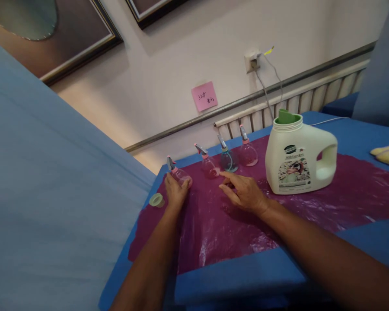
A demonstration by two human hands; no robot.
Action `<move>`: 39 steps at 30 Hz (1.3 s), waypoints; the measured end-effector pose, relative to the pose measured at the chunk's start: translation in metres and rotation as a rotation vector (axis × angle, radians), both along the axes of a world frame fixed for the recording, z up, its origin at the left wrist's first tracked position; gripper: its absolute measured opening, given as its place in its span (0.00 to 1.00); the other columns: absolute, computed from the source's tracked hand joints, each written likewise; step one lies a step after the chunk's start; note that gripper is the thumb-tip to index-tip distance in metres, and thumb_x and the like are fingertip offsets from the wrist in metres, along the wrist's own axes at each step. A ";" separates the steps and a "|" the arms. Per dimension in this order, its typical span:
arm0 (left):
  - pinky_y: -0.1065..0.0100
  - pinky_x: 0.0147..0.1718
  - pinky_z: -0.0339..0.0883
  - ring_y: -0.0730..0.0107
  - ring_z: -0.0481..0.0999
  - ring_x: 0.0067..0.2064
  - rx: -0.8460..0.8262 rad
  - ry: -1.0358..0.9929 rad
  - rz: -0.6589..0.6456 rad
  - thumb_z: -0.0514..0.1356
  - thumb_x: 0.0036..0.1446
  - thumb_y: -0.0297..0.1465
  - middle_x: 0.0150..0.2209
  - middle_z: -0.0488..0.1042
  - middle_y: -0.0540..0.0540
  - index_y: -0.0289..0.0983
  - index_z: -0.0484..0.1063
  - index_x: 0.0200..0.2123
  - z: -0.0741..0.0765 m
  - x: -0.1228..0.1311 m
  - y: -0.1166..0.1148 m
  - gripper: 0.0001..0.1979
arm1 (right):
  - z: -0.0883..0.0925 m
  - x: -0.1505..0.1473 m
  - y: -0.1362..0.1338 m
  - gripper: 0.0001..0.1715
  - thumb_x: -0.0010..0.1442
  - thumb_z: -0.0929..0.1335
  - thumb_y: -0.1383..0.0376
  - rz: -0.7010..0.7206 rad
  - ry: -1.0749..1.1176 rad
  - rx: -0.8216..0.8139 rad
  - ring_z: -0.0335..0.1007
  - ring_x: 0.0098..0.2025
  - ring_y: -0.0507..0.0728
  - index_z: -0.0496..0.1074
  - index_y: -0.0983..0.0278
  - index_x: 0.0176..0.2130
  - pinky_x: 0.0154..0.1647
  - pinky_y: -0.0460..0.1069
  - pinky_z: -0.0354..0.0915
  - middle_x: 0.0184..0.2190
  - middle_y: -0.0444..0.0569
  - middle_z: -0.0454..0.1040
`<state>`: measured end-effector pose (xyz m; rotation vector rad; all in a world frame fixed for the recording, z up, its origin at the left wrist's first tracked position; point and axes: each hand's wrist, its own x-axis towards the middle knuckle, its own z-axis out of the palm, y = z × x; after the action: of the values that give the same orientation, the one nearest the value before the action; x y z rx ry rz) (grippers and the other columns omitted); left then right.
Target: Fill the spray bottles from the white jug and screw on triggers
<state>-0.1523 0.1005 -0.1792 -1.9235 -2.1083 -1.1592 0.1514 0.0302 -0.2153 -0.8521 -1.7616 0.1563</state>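
While the left hand [176, 191] clasps a spray bottle [183, 175], the right hand [245, 192] is half-open, empty.
Bottle near the table's [240, 276] far-left corner.

Dim light leaves white glare on the wrinkled purple sheet [214, 226]

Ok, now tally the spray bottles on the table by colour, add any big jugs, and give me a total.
Pink spray bottles: 3
Blue spray bottle: 1
White jug: 1
Total: 5
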 end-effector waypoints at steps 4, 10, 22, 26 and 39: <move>0.40 0.81 0.48 0.38 0.56 0.81 0.087 -0.005 -0.059 0.67 0.68 0.39 0.77 0.60 0.25 0.35 0.56 0.74 -0.006 0.028 -0.016 0.38 | 0.000 -0.002 0.001 0.22 0.78 0.69 0.58 0.002 0.002 0.001 0.89 0.43 0.62 0.74 0.60 0.67 0.46 0.55 0.80 0.44 0.52 0.89; 0.43 0.75 0.62 0.39 0.67 0.77 -0.050 -0.108 -0.146 0.71 0.65 0.47 0.74 0.67 0.27 0.37 0.58 0.74 -0.021 0.084 0.021 0.44 | 0.003 0.000 0.000 0.22 0.79 0.69 0.58 0.007 0.002 0.030 0.88 0.44 0.62 0.74 0.60 0.67 0.47 0.56 0.80 0.45 0.52 0.89; 0.44 0.67 0.70 0.42 0.80 0.65 -0.127 -0.301 -0.101 0.76 0.59 0.36 0.62 0.79 0.29 0.35 0.72 0.62 -0.010 0.120 0.049 0.31 | 0.007 0.003 0.003 0.18 0.79 0.68 0.60 -0.053 -0.004 0.075 0.88 0.44 0.63 0.75 0.60 0.64 0.45 0.57 0.80 0.44 0.52 0.88; 0.52 0.66 0.72 0.50 0.81 0.63 -0.093 -0.334 -0.222 0.76 0.59 0.36 0.62 0.81 0.35 0.36 0.74 0.64 0.002 0.113 -0.002 0.32 | 0.009 0.003 0.003 0.18 0.78 0.68 0.59 -0.128 0.119 0.053 0.86 0.49 0.65 0.75 0.58 0.63 0.52 0.60 0.80 0.48 0.54 0.88; 0.53 0.63 0.72 0.53 0.79 0.62 -0.133 -0.445 -0.582 0.75 0.60 0.33 0.62 0.80 0.41 0.44 0.79 0.65 -0.010 0.136 -0.099 0.30 | 0.015 -0.003 -0.007 0.30 0.64 0.80 0.57 -0.025 0.355 -0.153 0.85 0.51 0.64 0.76 0.56 0.62 0.57 0.61 0.81 0.50 0.51 0.85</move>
<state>-0.0166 0.0014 -0.1891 -2.6613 -1.8760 -1.7223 0.1483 0.0231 -0.2006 -0.8951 -1.4187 0.4055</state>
